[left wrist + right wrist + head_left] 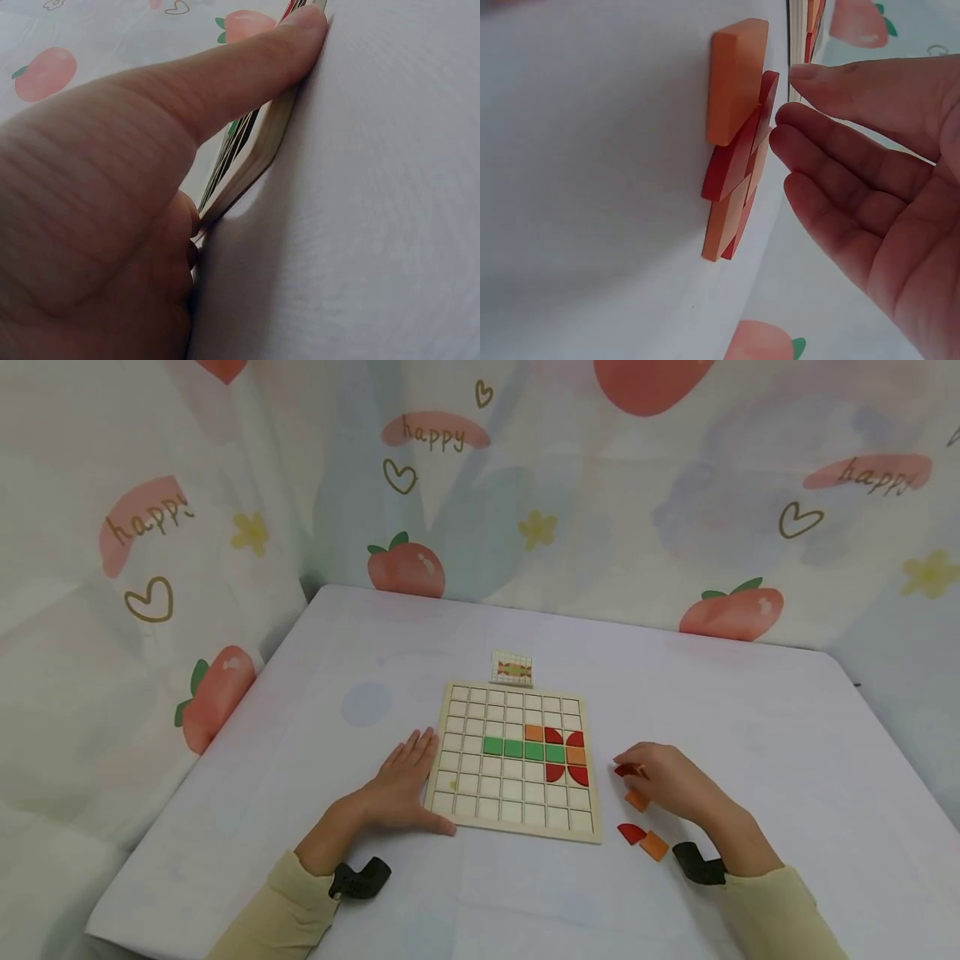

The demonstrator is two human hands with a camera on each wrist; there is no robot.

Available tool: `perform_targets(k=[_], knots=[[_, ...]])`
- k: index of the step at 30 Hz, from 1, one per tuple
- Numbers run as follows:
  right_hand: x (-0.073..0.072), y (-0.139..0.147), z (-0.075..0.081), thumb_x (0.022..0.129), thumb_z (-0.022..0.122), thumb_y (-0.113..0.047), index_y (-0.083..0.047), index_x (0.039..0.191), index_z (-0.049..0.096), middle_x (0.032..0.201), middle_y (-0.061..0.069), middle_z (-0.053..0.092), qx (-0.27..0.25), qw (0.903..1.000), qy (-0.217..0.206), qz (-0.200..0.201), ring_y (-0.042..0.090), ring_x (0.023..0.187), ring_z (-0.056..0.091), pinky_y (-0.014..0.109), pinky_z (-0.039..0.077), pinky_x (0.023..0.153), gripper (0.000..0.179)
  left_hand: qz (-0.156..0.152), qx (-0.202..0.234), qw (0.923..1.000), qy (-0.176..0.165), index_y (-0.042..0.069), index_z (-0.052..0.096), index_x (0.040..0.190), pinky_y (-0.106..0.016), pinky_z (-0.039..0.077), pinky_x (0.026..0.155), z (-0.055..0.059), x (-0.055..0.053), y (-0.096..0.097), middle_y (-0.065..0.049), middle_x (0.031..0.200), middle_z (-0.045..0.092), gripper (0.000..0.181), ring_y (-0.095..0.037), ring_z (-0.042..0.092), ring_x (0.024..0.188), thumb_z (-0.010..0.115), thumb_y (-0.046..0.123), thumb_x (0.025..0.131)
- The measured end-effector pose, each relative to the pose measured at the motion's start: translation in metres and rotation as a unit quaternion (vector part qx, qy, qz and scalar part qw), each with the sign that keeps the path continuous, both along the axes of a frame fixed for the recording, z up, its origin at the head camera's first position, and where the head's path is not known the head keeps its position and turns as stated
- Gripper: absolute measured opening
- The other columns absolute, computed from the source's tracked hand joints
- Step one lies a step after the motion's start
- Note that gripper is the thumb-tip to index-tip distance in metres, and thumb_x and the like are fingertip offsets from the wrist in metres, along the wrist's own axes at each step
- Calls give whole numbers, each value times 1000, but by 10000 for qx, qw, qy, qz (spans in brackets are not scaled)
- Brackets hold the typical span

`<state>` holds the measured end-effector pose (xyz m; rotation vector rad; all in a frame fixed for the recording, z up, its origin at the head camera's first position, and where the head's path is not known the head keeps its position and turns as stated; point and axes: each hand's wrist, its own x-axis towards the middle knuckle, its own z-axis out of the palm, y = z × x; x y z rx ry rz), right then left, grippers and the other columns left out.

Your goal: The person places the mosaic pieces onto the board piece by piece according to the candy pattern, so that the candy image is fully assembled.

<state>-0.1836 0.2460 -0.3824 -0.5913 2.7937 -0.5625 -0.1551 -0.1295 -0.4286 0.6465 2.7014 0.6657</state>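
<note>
A wooden grid board (517, 832) lies on the table, with green squares (513, 749), orange squares (575, 756) and red quarter-circle pieces (554, 772) set in its cells. Spread along the board's left side is my left hand (401, 789); its thumb (247, 71) lies along the front edge in the left wrist view. To the right of the board, my right hand (675, 781) hovers over loose red and orange pieces. In the right wrist view its fingertips are close to an orange piece (736, 86) and a red piece (733, 159), with nothing between thumb and fingers.
Behind the board stands a small pattern card (512, 669). Nearer the front, a loose red quarter-circle (632, 833) and an orange square (655, 846) lie beside the right wrist. A printed curtain (585, 485) borders the white table (720, 693) at the back and left.
</note>
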Motion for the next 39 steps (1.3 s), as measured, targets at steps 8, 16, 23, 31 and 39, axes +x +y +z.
perform_targets(k=[8,16,23,31,39], knots=[[12,5,0,79,69,-1,0,104,68,94,4,64,25,9999,31,-102,18,80,53,30,50,67,25,-17,-83,10000,31,0,1,146,-42,-1,108,-1,0,0,-14,152,-5,126,-24,-12,137,68,68,64],[28,8,0,77,72,-2,1,101,68,91,3,65,13,9999,139,-96,19,81,55,38,51,72,25,-49,-53,10000,20,-1,1,146,-43,0,108,0,1,0,-14,152,-4,126,-25,-11,137,68,67,64],[36,7,0,76,73,-3,1,102,68,88,0,64,61,9993,298,-195,20,82,58,40,51,74,27,-21,-68,10000,18,-1,0,146,-43,-1,108,1,1,0,-14,152,-5,125,-25,-11,137,68,66,64],[42,2,-3,75,73,0,2,97,68,82,-1,59,145,9981,535,-275,18,76,54,37,50,70,23,-13,-45,10000,46,-1,1,146,-43,0,108,0,0,0,-14,152,-4,126,-25,-11,137,68,67,64],[40,-2,-6,73,76,-5,1,94,70,81,2,58,475,9959,418,-654,20,76,52,38,51,70,23,-55,-23,9999,93,-1,0,146,-43,0,108,-2,0,0,-15,152,-4,125,-26,-10,137,68,66,65]])
